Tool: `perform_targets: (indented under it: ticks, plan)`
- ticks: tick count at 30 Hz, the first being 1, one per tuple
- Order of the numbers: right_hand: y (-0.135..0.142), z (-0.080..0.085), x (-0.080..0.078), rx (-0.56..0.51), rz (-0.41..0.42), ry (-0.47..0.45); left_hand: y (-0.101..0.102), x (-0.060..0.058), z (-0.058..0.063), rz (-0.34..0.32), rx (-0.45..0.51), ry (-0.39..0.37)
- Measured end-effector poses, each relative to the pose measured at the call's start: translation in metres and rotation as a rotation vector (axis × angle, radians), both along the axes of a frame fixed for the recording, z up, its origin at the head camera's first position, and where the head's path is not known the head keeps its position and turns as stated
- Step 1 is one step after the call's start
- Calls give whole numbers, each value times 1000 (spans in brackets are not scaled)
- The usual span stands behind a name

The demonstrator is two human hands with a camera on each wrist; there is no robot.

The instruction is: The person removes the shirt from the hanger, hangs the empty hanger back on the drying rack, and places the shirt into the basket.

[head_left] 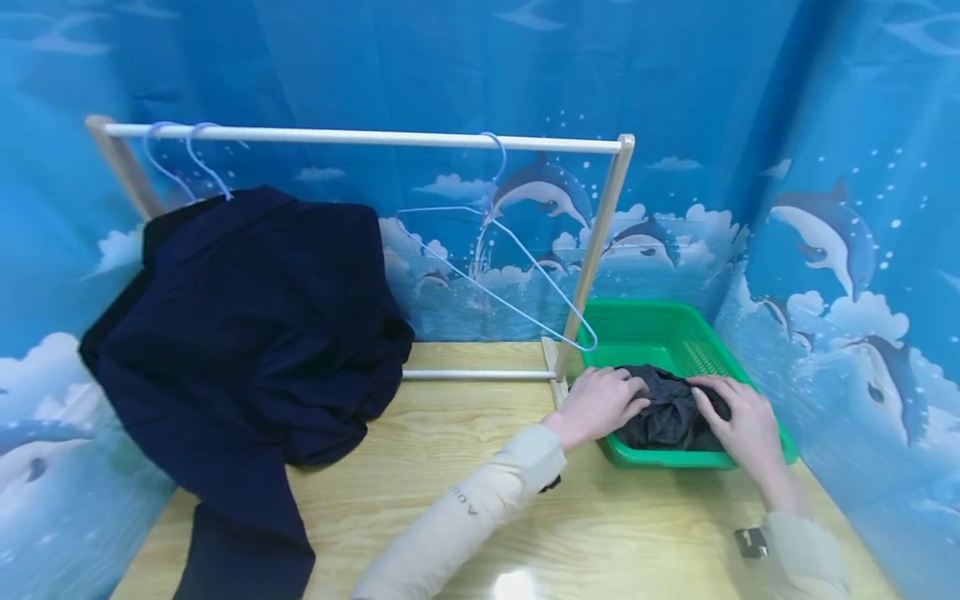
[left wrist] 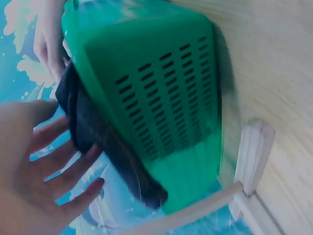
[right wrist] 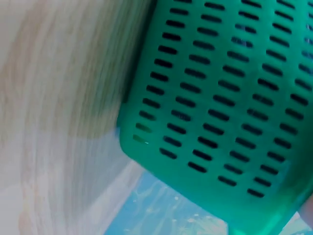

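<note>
A crumpled black garment [head_left: 660, 412] lies in the near part of a green plastic basket [head_left: 667, 457], part of it draped over the left rim. My left hand [head_left: 603, 402] is at the garment's left side. In the left wrist view the left hand [left wrist: 46, 166] has its fingers spread and loosely bent against the black cloth [left wrist: 105, 129]. On the other side, my right hand [head_left: 742, 421] pinches the garment's upper edge between thumb and fingers. The right wrist view shows mostly the slotted basket wall [right wrist: 210, 107], with the right fingers out of sight.
A rack with a white rail [head_left: 360, 136] stands left of the basket. Dark navy garments [head_left: 255, 325] hang at its left on blue hangers. A bare blue hanger [head_left: 498, 250] hangs near the right post [head_left: 600, 242], its lower corner close to the basket. Below is a wooden table [head_left: 637, 533].
</note>
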State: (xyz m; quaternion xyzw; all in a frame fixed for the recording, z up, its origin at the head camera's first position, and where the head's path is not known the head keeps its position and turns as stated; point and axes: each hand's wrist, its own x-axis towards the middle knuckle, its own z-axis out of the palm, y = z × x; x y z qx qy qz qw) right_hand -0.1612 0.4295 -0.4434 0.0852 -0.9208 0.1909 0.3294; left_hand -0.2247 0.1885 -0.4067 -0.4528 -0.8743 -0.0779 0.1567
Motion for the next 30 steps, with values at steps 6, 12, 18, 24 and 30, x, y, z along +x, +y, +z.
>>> perform_targets:
  ticks: [6, 12, 18, 24, 30]
  plan:
    - [-29, 7, -3, 104, -14, 165, -26, -5, 4, 2, 151, 148]
    - [-61, 10, -10, 187, 65, 202, -52, -10, -4, 68, 180, 117]
    - [-91, 4, -14, 239, 99, 158, -73, -12, -13, 119, 174, 102]
    - [-122, 1, -21, 266, 139, 143, -96, -12, -21, 182, 171, 164]
    - [-147, 3, -30, 263, 188, 157, -123, -11, -22, 248, 156, 170]
